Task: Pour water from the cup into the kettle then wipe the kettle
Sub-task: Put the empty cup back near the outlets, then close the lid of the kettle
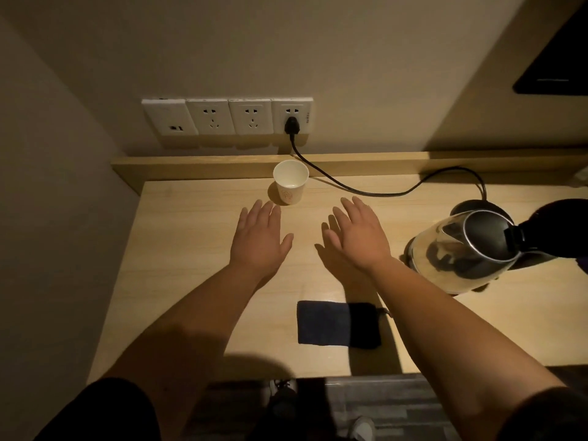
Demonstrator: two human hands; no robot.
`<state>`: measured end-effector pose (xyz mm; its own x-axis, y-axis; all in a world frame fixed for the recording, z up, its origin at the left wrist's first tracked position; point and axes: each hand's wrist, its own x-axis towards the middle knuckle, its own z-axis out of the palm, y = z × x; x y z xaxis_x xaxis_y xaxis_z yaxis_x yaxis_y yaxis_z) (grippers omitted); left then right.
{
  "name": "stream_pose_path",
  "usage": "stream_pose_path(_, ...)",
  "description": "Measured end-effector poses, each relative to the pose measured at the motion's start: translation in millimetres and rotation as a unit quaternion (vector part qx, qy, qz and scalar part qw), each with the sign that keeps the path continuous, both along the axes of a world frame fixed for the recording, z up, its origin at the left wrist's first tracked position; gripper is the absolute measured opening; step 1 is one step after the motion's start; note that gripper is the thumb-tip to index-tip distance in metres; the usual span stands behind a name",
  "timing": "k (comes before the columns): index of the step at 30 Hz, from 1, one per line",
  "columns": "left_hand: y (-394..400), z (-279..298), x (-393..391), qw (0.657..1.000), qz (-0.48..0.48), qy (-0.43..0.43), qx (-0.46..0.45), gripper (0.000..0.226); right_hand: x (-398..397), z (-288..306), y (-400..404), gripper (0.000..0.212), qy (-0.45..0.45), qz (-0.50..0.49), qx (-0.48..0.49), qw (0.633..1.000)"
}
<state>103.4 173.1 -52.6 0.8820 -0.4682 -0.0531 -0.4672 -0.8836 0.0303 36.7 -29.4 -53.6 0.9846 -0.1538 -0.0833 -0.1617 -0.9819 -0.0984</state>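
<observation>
A white paper cup (pixel 290 186) stands upright at the back of the wooden table (pixel 191 281), with a little water in its bottom. A glass kettle (pixel 461 253) with a dark lid and handle stands at the right. A dark blue cloth (pixel 337 324) lies flat near the front edge. My left hand (pixel 259 240) hovers palm down just in front of the cup, fingers apart, holding nothing. My right hand (pixel 359 237) hovers palm down between cup and kettle, also holding nothing.
A black cord (pixel 350 187) runs from a wall socket (pixel 291 124) across the back of the table to the kettle base (pixel 477 206). A raised wooden ledge (pixel 197 165) lines the back. A dark screen (pixel 560 58) hangs at upper right. Walls close the left side.
</observation>
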Motion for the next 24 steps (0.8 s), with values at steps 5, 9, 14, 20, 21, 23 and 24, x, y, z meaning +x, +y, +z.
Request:
stream_pose_path(5, -17, 13, -57, 1.000, 0.002, -0.020, 0.012, 0.066, -44, 12, -10, 0.062, 0.007, 0.032, -0.032, 0.999)
stream_pose_path(9, -26, 20, -99, 1.000, -0.012, -0.013, 0.006, 0.067, -84, 26, -23, 0.063, 0.006, 0.068, -0.025, 0.997)
stream_pose_path(14, -45, 33, -145, 0.999, -0.019, -0.027, -0.009, 0.067, -134, 40, -45, 0.063, -0.006, 0.089, -0.028, 0.996)
stream_pose_path(20, -86, 53, -167, 0.998, -0.039, -0.047, -0.018, 0.067, -182, 51, -80, 0.063, -0.038, 0.076, -0.009, 0.996)
stream_pose_path(21, -96, 56, -168, 0.998, -0.047, -0.048, -0.021, 0.067, -190, 53, -85, 0.063, -0.044, 0.073, -0.004, 0.996)
stream_pose_path(23, -115, 62, -169, 0.996, -0.064, -0.050, -0.023, 0.068, -206, 55, -94, 0.062, -0.059, 0.065, 0.003, 0.996)
stream_pose_path(24, -124, 64, -168, 0.996, -0.075, -0.050, -0.023, 0.068, -213, 55, -99, 0.061, -0.067, 0.059, 0.006, 0.996)
